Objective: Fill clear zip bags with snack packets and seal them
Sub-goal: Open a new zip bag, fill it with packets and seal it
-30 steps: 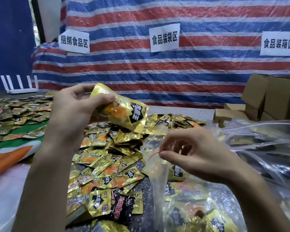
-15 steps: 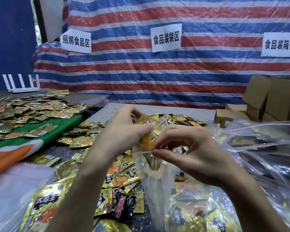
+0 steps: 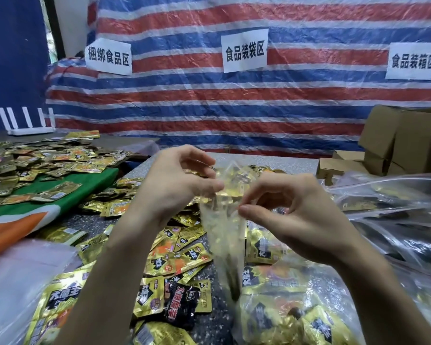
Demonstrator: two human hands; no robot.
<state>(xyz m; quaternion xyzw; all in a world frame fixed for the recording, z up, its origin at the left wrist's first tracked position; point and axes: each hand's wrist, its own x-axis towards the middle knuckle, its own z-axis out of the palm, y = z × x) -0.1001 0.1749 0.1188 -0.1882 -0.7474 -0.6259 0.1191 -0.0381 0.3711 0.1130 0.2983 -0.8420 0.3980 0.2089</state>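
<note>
A clear zip bag (image 3: 222,235) hangs upright in the middle of the view, with a gold snack packet (image 3: 230,192) inside near its top. My left hand (image 3: 174,185) pinches the bag's top edge on the left side. My right hand (image 3: 291,212) pinches the same edge on the right, thumb and forefinger together. Loose gold snack packets (image 3: 179,260) lie scattered on the grey table beneath, with one black packet (image 3: 182,307) among them.
Filled clear bags (image 3: 393,220) pile at the right. More packets (image 3: 35,168) cover a green and orange cloth (image 3: 60,202) at left. Cardboard boxes (image 3: 403,140) stand at the back right, a white router (image 3: 28,120) at the back left, a striped tarp with paper signs behind.
My left hand carried a gold packet down from the upper left into the bag's mouth. Now both hands pinch the bag's top edge with the packet inside.
</note>
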